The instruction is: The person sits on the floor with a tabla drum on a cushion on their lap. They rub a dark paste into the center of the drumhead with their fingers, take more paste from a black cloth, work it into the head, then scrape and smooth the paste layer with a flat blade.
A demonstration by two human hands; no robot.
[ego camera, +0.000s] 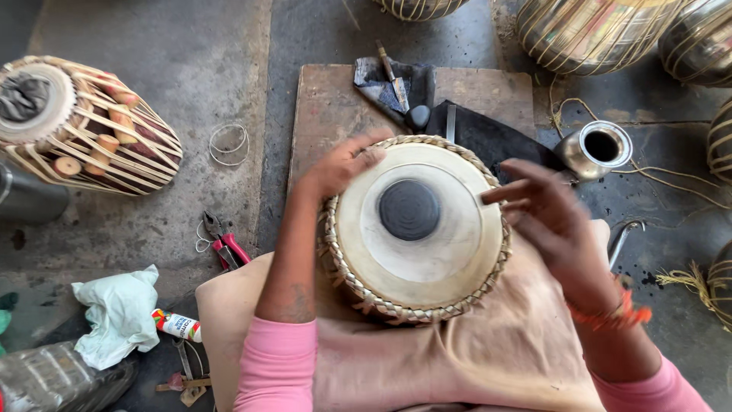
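A small hand drum (450,252) with a cream skin, a round black patch in its middle and a braided rim rests on a tan cloth (488,351) over my lap. My left hand (343,164) lies on the drum's upper-left rim, fingers curled over the braid and onto the skin. Over the drum's right edge my right hand (545,217) hovers with fingers spread and pointing left, holding nothing; whether it touches the skin I cannot tell. An orange thread band circles my right wrist.
A wooden board (328,107) lies beyond the drum with a dark cloth and a small hammer (398,88). A steel pot (598,149) stands right. Red-handled pliers (225,240), a wire ring (229,143) and another laced drum (84,126) lie left. Metal drum shells (595,30) line the far side.
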